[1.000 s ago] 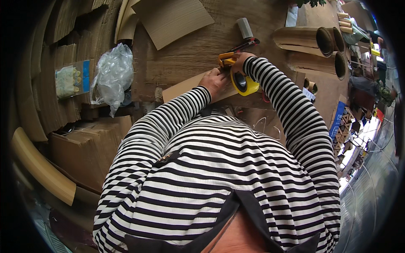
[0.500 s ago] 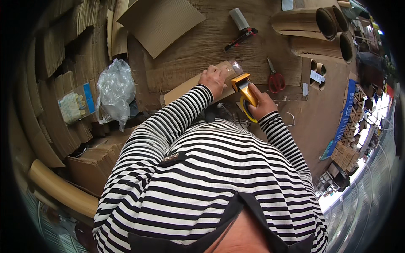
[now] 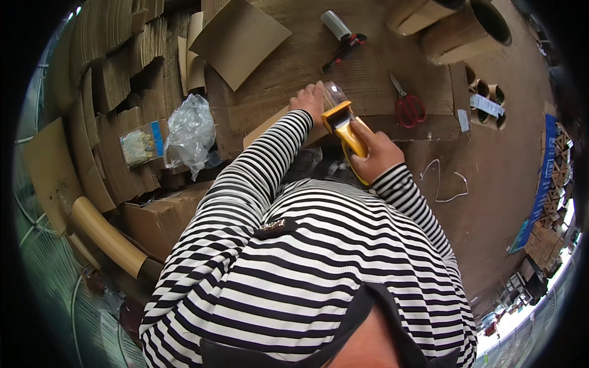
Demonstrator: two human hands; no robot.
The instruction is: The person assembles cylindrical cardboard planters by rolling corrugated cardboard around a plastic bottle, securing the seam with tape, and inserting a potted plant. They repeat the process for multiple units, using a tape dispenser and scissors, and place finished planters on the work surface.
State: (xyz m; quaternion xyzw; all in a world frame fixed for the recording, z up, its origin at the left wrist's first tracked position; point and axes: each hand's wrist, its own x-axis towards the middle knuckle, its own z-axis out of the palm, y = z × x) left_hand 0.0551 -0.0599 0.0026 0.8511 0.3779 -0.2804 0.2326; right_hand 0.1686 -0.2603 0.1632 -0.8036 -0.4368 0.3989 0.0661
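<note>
My left hand [image 3: 308,103] is closed over the upper end of a brown cardboard tube [image 3: 267,127] that lies slantwise in front of me. Clear, shiny plastic [image 3: 333,93] shows at the tube's far end, just beyond my fingers. In my right hand [image 3: 383,153] is a yellow tape dispenser [image 3: 353,140], its head tilted against or very close to that end. My left hand and forearm hide much of the tube. Red-handled scissors [image 3: 410,110] lie to the right of the dispenser. A black and red utility knife [image 3: 343,53] lies farther off, beside a clear-grey roll [image 3: 335,24].
A square cardboard sheet [image 3: 240,43] lies at the far left of the work surface. Crumpled clear plastic [image 3: 191,136] and stacked cardboard [image 3: 113,80] are on the left. Large cardboard tubes [image 3: 457,43] and smaller ones [image 3: 485,92] stand at the right. A white cord [image 3: 453,199] lies nearby.
My view has shifted a little. My right hand has brought the dispenser's head left, closer against the tube's end. My left hand has moved up toward that end.
</note>
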